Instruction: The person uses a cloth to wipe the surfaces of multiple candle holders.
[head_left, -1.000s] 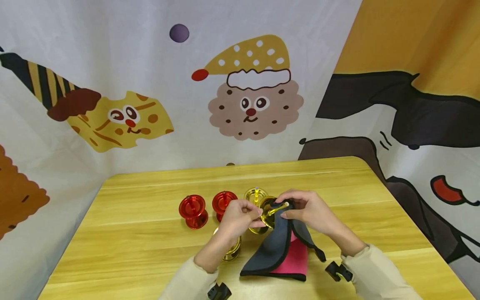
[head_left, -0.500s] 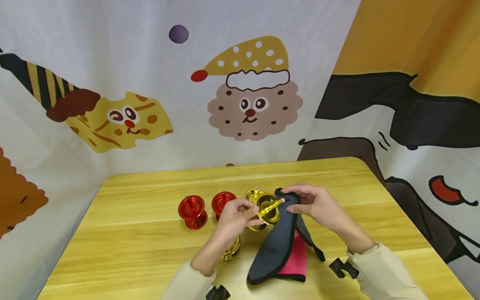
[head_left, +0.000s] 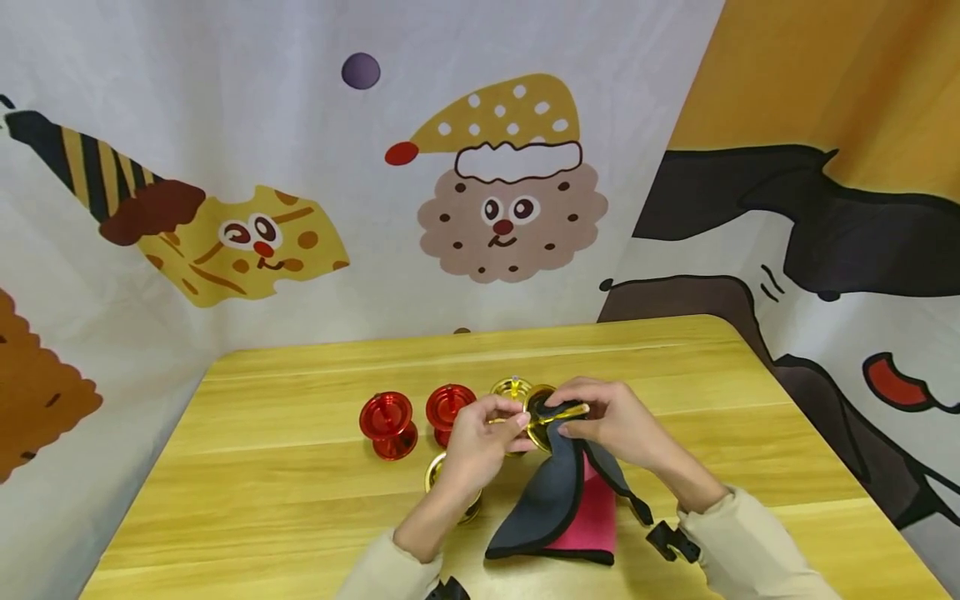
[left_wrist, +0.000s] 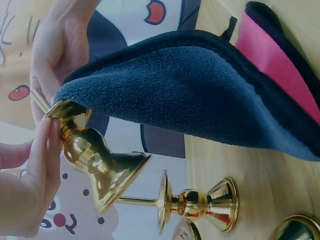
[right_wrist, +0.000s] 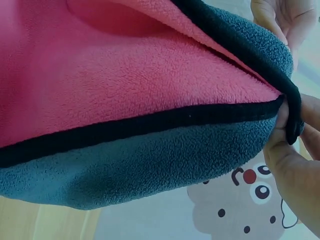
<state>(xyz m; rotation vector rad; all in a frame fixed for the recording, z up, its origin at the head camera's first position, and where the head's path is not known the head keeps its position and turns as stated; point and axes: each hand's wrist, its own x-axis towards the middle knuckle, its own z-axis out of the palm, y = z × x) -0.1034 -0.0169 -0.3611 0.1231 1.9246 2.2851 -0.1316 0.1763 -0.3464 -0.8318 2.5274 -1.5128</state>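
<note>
My left hand [head_left: 483,442] pinches the rim of a gold candle holder [left_wrist: 95,155] and keeps it tilted above the table. The holder has a shallow cup, a thin central spike and a flared foot. My right hand [head_left: 622,421] pinches a grey and pink cloth [head_left: 534,508] with black edging, and its bunched end lies against the inside of the cup beside the spike. The rest of the cloth hangs down toward the table. In the right wrist view the pink side of the cloth hides the holder.
Behind the hands stands another gold candle holder [head_left: 512,387]. A third gold holder [head_left: 435,473] is partly hidden by the left wrist. Two red candle holders [head_left: 387,427] stand to the left on the wooden table [head_left: 247,467]. A cartoon-print curtain [head_left: 375,275] hangs behind.
Half a second ago the cloth was outside the cup, to its right; now the right hand has moved it left, back into the cup. The held holder's cup has turned toward the right hand.
</note>
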